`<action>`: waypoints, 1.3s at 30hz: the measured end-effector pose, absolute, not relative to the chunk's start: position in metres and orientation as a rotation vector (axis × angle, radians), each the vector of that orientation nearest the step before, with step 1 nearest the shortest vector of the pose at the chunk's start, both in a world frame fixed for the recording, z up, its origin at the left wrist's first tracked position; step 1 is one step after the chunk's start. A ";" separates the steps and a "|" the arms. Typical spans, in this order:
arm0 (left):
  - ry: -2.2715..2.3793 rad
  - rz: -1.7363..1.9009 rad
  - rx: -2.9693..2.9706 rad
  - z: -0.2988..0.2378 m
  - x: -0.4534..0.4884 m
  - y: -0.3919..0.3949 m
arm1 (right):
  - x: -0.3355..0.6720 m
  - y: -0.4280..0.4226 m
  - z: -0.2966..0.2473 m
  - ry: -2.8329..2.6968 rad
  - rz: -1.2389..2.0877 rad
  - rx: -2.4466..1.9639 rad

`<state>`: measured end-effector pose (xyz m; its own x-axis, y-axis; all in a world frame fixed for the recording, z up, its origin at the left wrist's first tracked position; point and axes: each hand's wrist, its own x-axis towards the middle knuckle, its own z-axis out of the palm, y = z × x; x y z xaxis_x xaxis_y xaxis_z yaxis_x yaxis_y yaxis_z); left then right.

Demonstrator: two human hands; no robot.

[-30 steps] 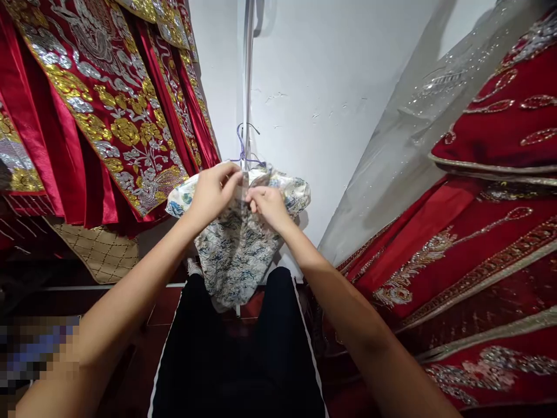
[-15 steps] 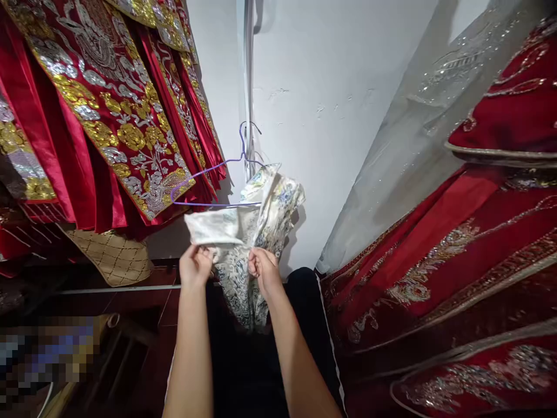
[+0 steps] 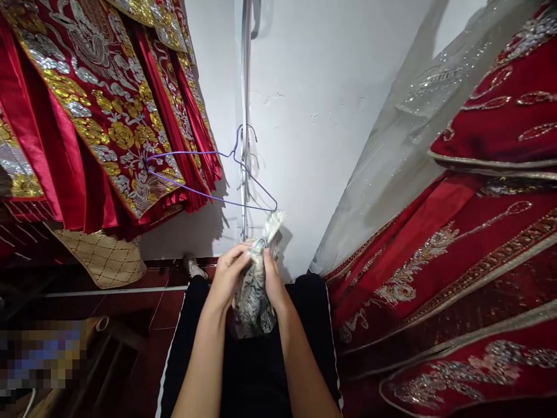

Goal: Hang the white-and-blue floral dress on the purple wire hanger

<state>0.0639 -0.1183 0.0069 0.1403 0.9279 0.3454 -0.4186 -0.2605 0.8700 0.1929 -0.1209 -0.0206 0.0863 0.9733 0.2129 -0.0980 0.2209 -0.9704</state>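
Note:
A pale garment with a blue-grey floral print hangs bunched between my hands, just above my dark trousers. My left hand is closed on its gathered upper part, thumb and fingers pinching the cloth. From the other side my right hand grips the same bundle, its thumb up along the fabric. A light end of the cloth sticks up above both hands. Beyond them a bare purple wire hanger hangs from a white upright rail. Its lower right corner is close to the garment's top end.
Red gowns with gold and silver sequins hang at the left. More beaded red gowns and a sheer white glittery fabric fill the right. A wooden stool-like frame stands low at left; a white wall rises ahead.
The garment has come off the hanger and is gathered from spread out into a bundle. My hands have moved closer together, and the hanger has swung into a different tilt.

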 end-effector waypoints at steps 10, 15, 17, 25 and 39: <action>0.890 1.036 1.714 -0.021 0.043 -0.117 | 0.214 -0.123 -0.008 -1.526 1.114 -1.040; 1.150 0.773 2.018 -0.019 -0.001 -0.106 | 0.231 -0.064 0.039 -1.498 0.674 -0.910; 1.301 0.873 2.093 0.000 -0.020 -0.098 | 0.227 -0.021 0.056 -1.432 0.561 -0.856; 1.523 0.737 2.269 0.053 -0.070 -0.072 | 0.221 0.062 0.042 -1.633 0.560 -1.242; 1.264 1.292 2.353 0.108 -0.062 0.005 | 0.256 0.002 0.059 -1.674 0.486 -1.141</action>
